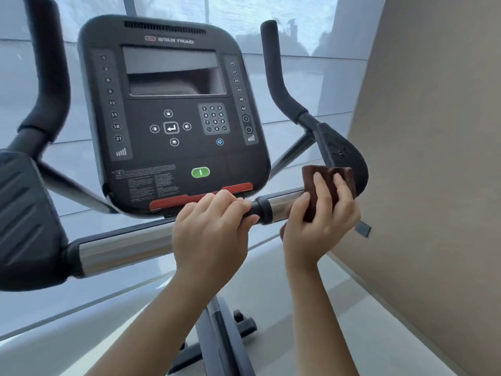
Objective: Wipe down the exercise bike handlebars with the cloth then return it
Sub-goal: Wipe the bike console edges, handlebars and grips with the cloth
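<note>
On the right half of the exercise bike's crossbar, the right hand (322, 221) presses a folded dark brown cloth (325, 185) around the chrome tube (282, 203), close to where the tube meets the black elbow pad (349, 158). Its fingers (325, 189) are curled over the top of the cloth and the thumb sits under the bar, so the hand is closed on the cloth and the cloth wraps the metal. The left hand (211, 226) grips the black foam centre grip (257, 207) just beside it, closed tight around the bar, apparently to steady the bike.

As a judgement, the wiping is under way and sits at the right end of the horizontal bar. Nothing shows which parts have already been cleaned: the chrome on the left side (122, 251), the left upright grip (48, 77) and the right upright grip (276, 77) carry no visible streak or damp mark either way. Those sections, the padded rests and the centre grip under the left hand may all be left to do.

Returning the cloth is not yet done, since it is in hand. The spot it belongs to is not in view; only the console (173, 109), the window behind it and the beige wall to the right can be seen.
</note>
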Action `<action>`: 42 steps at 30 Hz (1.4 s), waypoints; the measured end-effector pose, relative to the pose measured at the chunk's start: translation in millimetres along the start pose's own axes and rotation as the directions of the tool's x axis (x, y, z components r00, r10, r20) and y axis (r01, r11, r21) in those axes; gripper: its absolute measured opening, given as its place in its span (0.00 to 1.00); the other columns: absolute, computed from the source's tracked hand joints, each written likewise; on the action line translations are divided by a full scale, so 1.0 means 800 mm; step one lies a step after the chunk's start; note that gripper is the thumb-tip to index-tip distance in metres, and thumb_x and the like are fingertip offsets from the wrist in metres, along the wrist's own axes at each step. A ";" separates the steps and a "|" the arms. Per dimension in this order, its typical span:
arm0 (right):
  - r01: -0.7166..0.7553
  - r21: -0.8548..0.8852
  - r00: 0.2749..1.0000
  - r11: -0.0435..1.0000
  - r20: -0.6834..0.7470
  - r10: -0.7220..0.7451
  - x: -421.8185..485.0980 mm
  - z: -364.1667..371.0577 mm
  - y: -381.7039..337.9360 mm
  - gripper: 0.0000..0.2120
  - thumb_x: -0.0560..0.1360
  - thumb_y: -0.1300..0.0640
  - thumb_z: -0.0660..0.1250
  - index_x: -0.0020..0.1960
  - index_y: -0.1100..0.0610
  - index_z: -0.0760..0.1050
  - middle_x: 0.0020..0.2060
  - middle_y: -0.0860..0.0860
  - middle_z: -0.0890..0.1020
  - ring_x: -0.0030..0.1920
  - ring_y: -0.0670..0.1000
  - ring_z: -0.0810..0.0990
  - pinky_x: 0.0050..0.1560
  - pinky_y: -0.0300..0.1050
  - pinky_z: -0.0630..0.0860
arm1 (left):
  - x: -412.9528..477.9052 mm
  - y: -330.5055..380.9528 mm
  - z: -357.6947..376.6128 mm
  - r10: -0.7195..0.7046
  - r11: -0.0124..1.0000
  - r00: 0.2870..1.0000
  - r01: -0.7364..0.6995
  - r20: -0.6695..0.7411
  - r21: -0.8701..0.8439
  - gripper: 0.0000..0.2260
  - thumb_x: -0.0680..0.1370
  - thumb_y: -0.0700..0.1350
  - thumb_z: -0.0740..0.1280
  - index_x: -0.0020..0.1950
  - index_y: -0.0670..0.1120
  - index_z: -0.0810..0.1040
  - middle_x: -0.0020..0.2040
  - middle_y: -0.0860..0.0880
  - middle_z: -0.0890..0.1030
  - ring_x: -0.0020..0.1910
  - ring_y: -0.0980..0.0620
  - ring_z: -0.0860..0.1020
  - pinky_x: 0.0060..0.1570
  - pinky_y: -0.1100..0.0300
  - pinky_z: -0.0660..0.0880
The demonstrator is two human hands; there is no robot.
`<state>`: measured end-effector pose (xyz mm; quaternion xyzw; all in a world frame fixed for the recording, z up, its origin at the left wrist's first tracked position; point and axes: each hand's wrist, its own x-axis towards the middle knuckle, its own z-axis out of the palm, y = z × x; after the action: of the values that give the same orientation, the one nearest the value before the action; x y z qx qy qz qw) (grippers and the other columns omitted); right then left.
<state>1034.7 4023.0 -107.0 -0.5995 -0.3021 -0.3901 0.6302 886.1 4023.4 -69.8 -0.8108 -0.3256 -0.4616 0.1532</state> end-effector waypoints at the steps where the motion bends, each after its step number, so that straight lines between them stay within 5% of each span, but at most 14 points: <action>1: 0.017 -0.011 0.999 1.000 0.039 -0.017 -0.005 -0.005 -0.011 0.13 0.72 0.60 0.61 0.53 0.60 0.80 0.54 0.60 0.80 0.53 0.61 0.74 0.60 0.41 0.67 | 0.000 0.000 -0.001 -0.016 1.000 1.000 0.016 0.022 -0.005 0.04 0.72 0.46 0.69 0.41 0.46 0.81 0.35 0.50 0.80 0.33 0.47 0.76 0.33 0.56 0.67; 4: 0.114 -0.033 0.978 0.993 0.180 -0.106 -0.016 -0.020 -0.037 0.13 0.73 0.58 0.61 0.55 0.58 0.79 0.55 0.58 0.80 0.54 0.61 0.74 0.57 0.50 0.72 | -0.002 -0.001 -0.009 -0.051 0.996 0.995 0.057 0.080 -0.068 0.02 0.71 0.44 0.69 0.41 0.47 0.81 0.36 0.51 0.80 0.34 0.48 0.76 0.35 0.58 0.63; 7: 0.130 -0.059 0.958 0.990 0.266 -0.110 -0.012 -0.032 -0.049 0.13 0.73 0.56 0.62 0.55 0.58 0.79 0.55 0.57 0.80 0.52 0.60 0.74 0.53 0.47 0.73 | -0.002 -0.001 -0.020 -0.058 0.974 0.991 0.083 0.124 -0.211 0.06 0.68 0.39 0.72 0.44 0.46 0.82 0.41 0.51 0.83 0.39 0.48 0.79 0.40 0.62 0.64; 11: 0.162 -0.045 0.920 0.986 0.369 -0.135 -0.016 -0.049 -0.077 0.13 0.71 0.58 0.67 0.55 0.56 0.79 0.54 0.57 0.80 0.52 0.58 0.73 0.51 0.48 0.76 | -0.026 -0.006 -0.059 -0.078 0.904 0.987 0.129 0.140 -0.407 0.11 0.69 0.34 0.71 0.49 0.43 0.82 0.50 0.47 0.82 0.51 0.45 0.78 0.51 0.53 0.71; 16: 0.229 -0.012 0.847 0.973 0.496 -0.193 -0.026 -0.079 -0.125 0.16 0.66 0.64 0.73 0.54 0.58 0.80 0.52 0.58 0.81 0.49 0.59 0.77 0.48 0.51 0.79 | -0.082 -0.028 -0.121 -0.131 0.875 0.983 0.175 0.128 -0.450 0.10 0.69 0.31 0.69 0.48 0.41 0.81 0.51 0.44 0.81 0.52 0.42 0.78 0.50 0.44 0.74; 27: 0.179 -0.159 0.878 0.971 0.472 -0.084 -0.085 -0.251 -0.211 0.14 0.70 0.63 0.68 0.55 0.59 0.79 0.52 0.57 0.79 0.50 0.59 0.75 0.53 0.41 0.71 | -0.198 -0.046 -0.219 0.066 0.862 0.964 0.076 0.259 -0.502 0.12 0.68 0.34 0.72 0.51 0.41 0.80 0.52 0.42 0.80 0.52 0.41 0.77 0.53 0.47 0.71; 33: 0.162 -0.335 0.883 0.928 0.470 0.016 -0.123 -0.389 -0.227 0.13 0.70 0.62 0.66 0.54 0.59 0.79 0.52 0.56 0.79 0.50 0.58 0.76 0.53 0.47 0.76 | -0.252 0.002 -0.253 0.233 0.773 0.933 -0.006 0.275 -0.634 0.15 0.66 0.38 0.74 0.52 0.42 0.80 0.53 0.43 0.80 0.54 0.41 0.76 0.55 0.52 0.65; 37: 0.146 -0.466 0.901 0.873 0.427 0.077 -0.128 -0.472 -0.235 0.14 0.68 0.63 0.67 0.53 0.58 0.80 0.51 0.55 0.80 0.50 0.57 0.76 0.54 0.40 0.71 | -0.276 0.049 -0.270 0.350 0.696 0.901 -0.067 0.256 -0.715 0.13 0.67 0.38 0.73 0.51 0.42 0.80 0.54 0.43 0.80 0.54 0.41 0.77 0.53 0.49 0.70; 42: 0.128 -0.586 0.916 0.800 0.379 0.131 -0.125 -0.556 -0.240 0.14 0.68 0.64 0.67 0.53 0.58 0.80 0.51 0.56 0.80 0.49 0.58 0.77 0.52 0.44 0.73 | -0.303 0.110 -0.283 0.461 0.590 0.863 -0.123 0.207 -0.798 0.11 0.70 0.39 0.70 0.51 0.42 0.80 0.54 0.44 0.80 0.55 0.42 0.77 0.52 0.49 0.71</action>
<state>780.8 3599.3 -135.7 -0.8347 -0.2853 -0.3333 0.3329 710.1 3740.2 -151.3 -0.9162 0.0170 -0.3493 -0.1955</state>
